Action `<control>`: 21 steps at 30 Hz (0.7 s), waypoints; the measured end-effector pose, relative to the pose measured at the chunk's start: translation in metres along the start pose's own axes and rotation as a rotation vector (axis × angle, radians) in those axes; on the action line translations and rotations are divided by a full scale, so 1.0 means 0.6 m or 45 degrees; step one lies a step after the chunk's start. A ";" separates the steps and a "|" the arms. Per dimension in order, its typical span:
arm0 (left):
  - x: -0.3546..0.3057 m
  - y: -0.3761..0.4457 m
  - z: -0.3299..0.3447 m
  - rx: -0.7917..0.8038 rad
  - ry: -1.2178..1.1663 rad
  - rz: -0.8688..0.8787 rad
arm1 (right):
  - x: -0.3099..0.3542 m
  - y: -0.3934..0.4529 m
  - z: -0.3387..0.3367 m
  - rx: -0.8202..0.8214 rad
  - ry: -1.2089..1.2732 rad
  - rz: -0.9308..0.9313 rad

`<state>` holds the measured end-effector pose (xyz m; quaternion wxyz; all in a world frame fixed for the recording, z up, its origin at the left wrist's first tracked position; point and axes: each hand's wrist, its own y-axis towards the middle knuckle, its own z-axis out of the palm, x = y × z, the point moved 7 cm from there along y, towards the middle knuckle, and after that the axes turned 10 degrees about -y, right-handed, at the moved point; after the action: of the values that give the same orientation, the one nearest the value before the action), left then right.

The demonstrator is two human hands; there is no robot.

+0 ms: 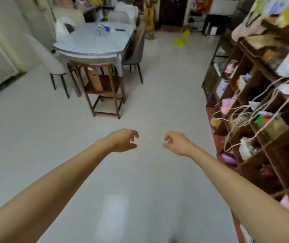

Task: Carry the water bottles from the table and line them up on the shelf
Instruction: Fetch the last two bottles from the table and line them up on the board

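Reaching over bare floor, left hand (122,141) and right hand (177,143) fingers loosely curled, empty, shelf (256,123) cubbies holding bags.

Home dining room: table (94,44), chairs (103,85), cluttered cubby shelf (256,123).

A wooden chair (103,85) stands on the pale floor (157,111).

table (94,44) far ahead left, shelf (263,120) along the right.
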<state>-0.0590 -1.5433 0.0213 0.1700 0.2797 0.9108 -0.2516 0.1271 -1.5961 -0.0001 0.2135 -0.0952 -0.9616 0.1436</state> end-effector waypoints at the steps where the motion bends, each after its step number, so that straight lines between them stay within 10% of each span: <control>1: 0.056 -0.018 -0.028 -0.030 -0.012 -0.062 | 0.061 0.032 0.012 0.035 -0.039 -0.074; 21: 0.899 -0.038 -0.469 -0.346 -0.333 -0.825 | 0.899 0.723 0.147 0.330 -0.473 -0.761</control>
<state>-0.5438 -1.1756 0.0161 0.2319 -0.0828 0.9478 -0.2026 -0.3393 -1.0770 -0.0073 0.0782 0.2451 -0.9431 0.2105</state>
